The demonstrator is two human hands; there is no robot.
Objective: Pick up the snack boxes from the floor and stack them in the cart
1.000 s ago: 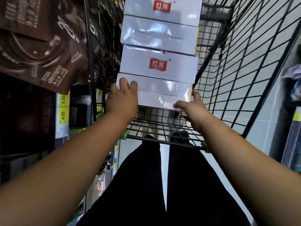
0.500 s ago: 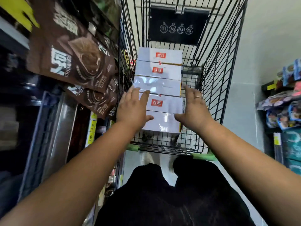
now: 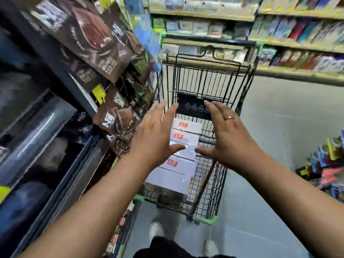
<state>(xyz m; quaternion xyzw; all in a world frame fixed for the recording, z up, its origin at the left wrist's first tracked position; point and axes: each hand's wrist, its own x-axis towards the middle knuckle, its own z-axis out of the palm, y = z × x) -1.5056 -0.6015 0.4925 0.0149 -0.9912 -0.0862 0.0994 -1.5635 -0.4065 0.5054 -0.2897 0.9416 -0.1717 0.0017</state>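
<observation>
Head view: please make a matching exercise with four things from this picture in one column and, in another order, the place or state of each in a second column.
Column one:
1. snack boxes
2. ring
3. brown packets
4. left hand

Column two:
A. on a finger of the right hand
B. open, holding nothing, above the boxes
C. hanging left of the cart
D. inside the cart

Pairs: 1-D, 2-A, 3-C, 4-B.
</observation>
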